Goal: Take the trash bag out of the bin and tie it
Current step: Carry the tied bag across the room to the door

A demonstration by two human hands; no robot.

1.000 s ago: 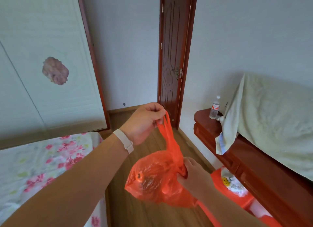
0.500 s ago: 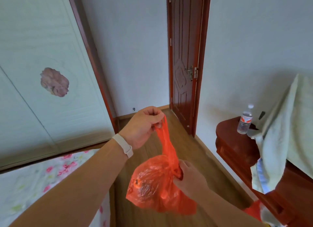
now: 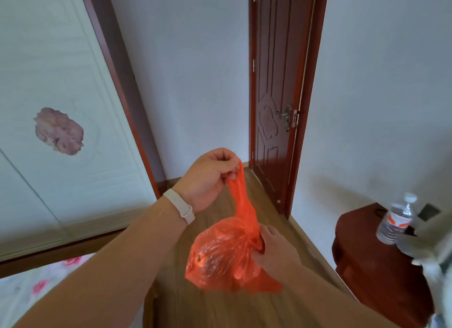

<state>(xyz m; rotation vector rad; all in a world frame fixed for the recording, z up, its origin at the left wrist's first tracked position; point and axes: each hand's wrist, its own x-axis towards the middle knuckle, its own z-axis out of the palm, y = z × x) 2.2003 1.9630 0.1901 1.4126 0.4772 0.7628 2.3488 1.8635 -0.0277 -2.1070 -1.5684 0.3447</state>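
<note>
An orange-red plastic trash bag (image 3: 220,256) hangs in the air in front of me, over the wooden floor. Its handles are drawn up into a stretched strip. My left hand (image 3: 208,178), with a white band on the wrist, pinches the top of that strip. My right hand (image 3: 271,249) grips the bag's neck lower down, at the right of the bulging body. The bin is out of view.
A dark red wooden door (image 3: 274,102) stands shut ahead. A red wooden cabinet (image 3: 367,261) at the right carries a water bottle (image 3: 395,220) and a pale cloth (image 3: 430,249). A white wardrobe (image 3: 61,107) is at the left, a floral bedspread (image 3: 36,288) below it.
The view has swung left and upward: the cabinet and cloth slid to the right edge and the orange bin left the frame. Both hands keep their hold on the bag.
</note>
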